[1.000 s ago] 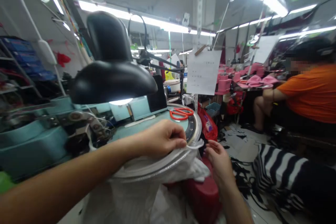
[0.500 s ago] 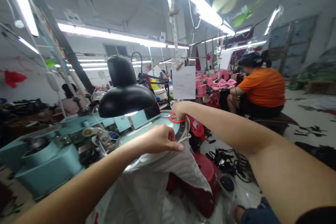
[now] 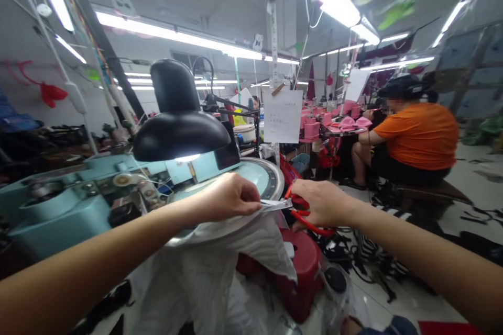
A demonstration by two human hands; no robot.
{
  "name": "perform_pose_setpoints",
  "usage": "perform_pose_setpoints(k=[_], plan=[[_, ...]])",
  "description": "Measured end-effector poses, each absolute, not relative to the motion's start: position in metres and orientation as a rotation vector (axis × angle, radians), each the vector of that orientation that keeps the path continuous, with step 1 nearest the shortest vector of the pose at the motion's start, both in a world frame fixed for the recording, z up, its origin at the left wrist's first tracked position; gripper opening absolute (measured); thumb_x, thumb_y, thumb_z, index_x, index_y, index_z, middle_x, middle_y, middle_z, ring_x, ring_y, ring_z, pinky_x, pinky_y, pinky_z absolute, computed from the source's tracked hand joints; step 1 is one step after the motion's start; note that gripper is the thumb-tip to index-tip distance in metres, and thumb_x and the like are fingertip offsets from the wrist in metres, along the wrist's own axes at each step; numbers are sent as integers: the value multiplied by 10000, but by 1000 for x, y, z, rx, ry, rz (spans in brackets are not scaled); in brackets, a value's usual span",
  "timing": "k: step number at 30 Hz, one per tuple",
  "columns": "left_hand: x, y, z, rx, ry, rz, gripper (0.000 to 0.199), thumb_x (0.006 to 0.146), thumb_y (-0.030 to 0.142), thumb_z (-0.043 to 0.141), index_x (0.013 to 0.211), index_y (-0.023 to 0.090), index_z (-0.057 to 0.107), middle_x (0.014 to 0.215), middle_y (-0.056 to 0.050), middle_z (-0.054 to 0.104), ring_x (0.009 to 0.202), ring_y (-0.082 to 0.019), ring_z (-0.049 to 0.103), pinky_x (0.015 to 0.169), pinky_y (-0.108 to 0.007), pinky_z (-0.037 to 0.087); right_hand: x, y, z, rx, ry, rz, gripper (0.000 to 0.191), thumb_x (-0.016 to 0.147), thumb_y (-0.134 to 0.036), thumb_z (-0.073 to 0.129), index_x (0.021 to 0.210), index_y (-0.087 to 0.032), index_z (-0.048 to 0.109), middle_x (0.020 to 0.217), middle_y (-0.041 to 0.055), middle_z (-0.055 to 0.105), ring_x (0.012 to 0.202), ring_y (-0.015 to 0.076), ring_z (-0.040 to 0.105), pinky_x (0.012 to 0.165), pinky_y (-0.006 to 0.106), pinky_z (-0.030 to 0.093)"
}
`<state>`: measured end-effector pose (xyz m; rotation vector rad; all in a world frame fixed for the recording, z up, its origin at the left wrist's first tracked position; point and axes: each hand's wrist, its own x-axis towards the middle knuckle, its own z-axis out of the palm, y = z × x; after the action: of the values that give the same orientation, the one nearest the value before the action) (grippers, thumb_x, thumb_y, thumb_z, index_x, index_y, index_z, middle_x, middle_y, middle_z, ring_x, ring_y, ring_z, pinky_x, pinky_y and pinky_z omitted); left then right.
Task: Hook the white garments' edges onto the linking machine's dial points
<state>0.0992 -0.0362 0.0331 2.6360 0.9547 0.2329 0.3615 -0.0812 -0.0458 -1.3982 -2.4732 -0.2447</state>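
Note:
My right hand (image 3: 324, 203) grips a pair of scissors (image 3: 310, 226) by the red handles. Their blades point left, right at the edge of a piece of white fabric (image 3: 251, 235). With fingers pinched together, my left hand (image 3: 236, 196) holds that fabric edge beside the blade tips. The cloth drapes down over the front of the round machine bed (image 3: 271, 167). How far the blades are apart is hard to tell.
A black lamp (image 3: 181, 131) hangs over the pale green sewing machine (image 3: 55, 209). A red stool (image 3: 301, 272) stands below the cloth. Black scraps lie on the floor at right. A person in an orange shirt (image 3: 420, 136) sits at a table with pink pieces.
My right hand has picked up the scissors from the machine bed and brought them to the fabric edge. My left hand has closed into a pinch on the cloth. The view has shifted slightly.

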Motion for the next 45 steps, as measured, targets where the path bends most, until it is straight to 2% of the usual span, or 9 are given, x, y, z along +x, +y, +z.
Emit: perform_pose_setpoints(k=[4,8,12,15,19,24,33,38,45], plan=[[101,-42,35,2887,779,300,195,876,316,626,857,168,751,754,-19,703,647,-114,592,612,-213,399,357,-78,-34,-1410,-2516,-441,607,766,-771,598,952,-194,629,911,49,684,776,247,695,575,305,416],[104,-46,39,2934,685,268,170,899,289,622,872,170,741,784,-21,700,685,-114,602,651,-214,404,350,-85,-24,-1286,-2550,-492,563,795,-721,613,998,-196,625,955,47,700,848,248,706,589,300,401],[100,-49,41,2803,873,203,293,832,451,699,894,165,703,733,-1,657,645,-126,559,573,-223,368,343,-90,-15,-1267,-2575,-518,421,879,-621,583,988,-220,649,921,28,718,812,223,715,561,290,363],[87,-50,40,2634,996,45,388,682,503,810,802,157,681,657,25,614,582,-121,508,499,-223,322,343,-95,-10,-1323,-2586,-517,515,835,-702,582,966,-209,651,922,31,712,805,238,716,557,300,373],[71,-57,36,2644,949,208,183,832,350,681,833,173,728,737,1,696,675,-135,597,620,-231,401,340,-104,-5,-1349,-2634,-529,671,750,-788,598,1028,-178,618,963,52,694,883,267,707,630,323,440],[71,-71,36,2795,848,364,90,817,272,717,821,187,746,776,-7,726,723,-140,633,675,-241,409,313,-112,5,-1400,-2685,-682,650,790,-805,526,960,-183,611,927,45,699,844,272,717,552,319,392],[37,-60,31,2639,892,195,261,700,389,783,827,171,714,683,21,658,590,-120,566,519,-218,347,286,-120,17,-1511,-2724,-754,608,805,-779,546,934,-191,632,920,39,711,784,246,717,500,297,309],[17,-63,22,2753,807,418,142,849,291,638,827,181,726,769,-4,714,695,-129,620,638,-229,395,278,-128,16,-1511,-2733,-695,659,777,-799,550,986,-176,614,956,71,702,841,260,705,553,305,374],[17,-66,28,2876,654,510,131,864,286,644,821,189,721,757,-3,708,678,-126,609,665,-246,388,247,-128,21,-1558,-2775,-766,652,827,-790,478,997,-178,626,949,86,708,789,275,710,503,304,335]])
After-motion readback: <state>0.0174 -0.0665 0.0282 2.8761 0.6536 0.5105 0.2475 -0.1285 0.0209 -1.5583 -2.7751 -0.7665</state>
